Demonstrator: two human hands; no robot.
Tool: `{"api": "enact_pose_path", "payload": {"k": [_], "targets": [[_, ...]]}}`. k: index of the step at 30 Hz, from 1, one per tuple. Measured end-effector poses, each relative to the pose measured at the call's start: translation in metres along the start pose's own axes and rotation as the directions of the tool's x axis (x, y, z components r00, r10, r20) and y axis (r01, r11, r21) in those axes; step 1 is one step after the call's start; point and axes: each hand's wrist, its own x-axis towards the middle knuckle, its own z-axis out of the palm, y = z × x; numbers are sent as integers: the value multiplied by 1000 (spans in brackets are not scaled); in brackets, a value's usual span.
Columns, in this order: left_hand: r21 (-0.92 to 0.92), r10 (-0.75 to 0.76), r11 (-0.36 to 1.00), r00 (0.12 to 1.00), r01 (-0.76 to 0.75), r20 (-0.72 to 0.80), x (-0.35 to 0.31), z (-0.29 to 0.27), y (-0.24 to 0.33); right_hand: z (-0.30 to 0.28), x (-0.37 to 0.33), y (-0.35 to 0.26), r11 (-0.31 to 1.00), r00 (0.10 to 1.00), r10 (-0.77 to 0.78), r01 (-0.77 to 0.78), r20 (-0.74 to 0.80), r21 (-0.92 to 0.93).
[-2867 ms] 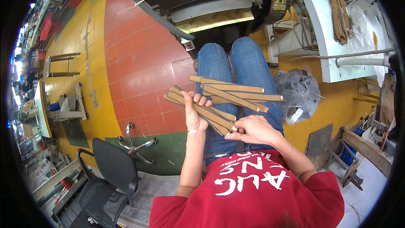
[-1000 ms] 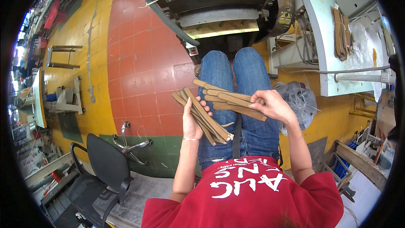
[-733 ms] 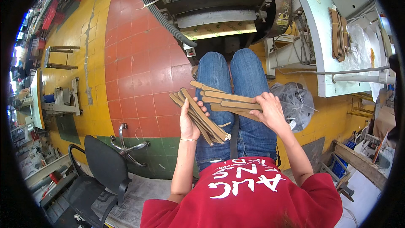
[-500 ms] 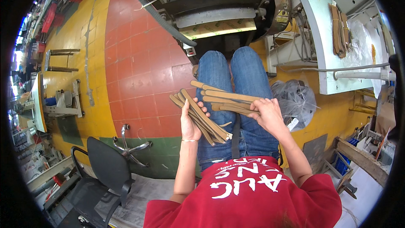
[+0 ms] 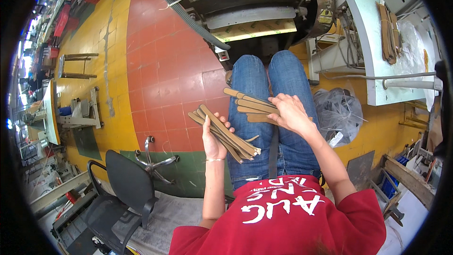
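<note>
My left hand is closed round a bundle of flat brown strips with rounded ends, held slantwise above my left thigh. A thin pale tail sticks out from that bundle near its lower end. Over my thighs, my right hand bends over a second group of similar strips, fanned out with their rounded ends toward the left. Its fingers lie on the strips' right part and hide some of it; the thumb is partly hidden. The two groups are apart from each other.
A machine with a roller stands just beyond my knees. On the pale green table at right lie a tied bundle of brown strips and clear plastic. A clear plastic bag sits by my right leg. A black office chair stands at left.
My right hand has slid left over its strips, and its fingers now lie across them. Those strips are spread differently, closer together. The left hand keeps its bundle. The whole view has shifted slightly.
</note>
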Motion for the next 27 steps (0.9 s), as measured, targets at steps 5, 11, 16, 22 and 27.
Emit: {"api": "enact_pose_path", "payload": {"k": [5, 11, 16, 22, 27], "targets": [[0, -27, 1000, 1000, 27, -3, 3, 3, -4, -2, -9, -1, 999, 996, -6, 10, -85, 49], [-9, -38, 999, 999, 38, 18, 5, 4, -7, -15, -4, 9, 941, 997, 65, -75, 42, 329], [-26, -54, 998, 994, 56, 91, 7, 8, -9, -38, -2, 7, 504, 969, -50, -187, 244, 843], [69, -15, 997, 896, -17, 443, 6, 30, -28, -43, -22, -23, 105, 911, -251, -312, 329, 944], [85, 51, 994, 965, -75, 259, -2, 37, -37, -20, -39, -33, 26, 891, -202, -410, 407, 912]]}}
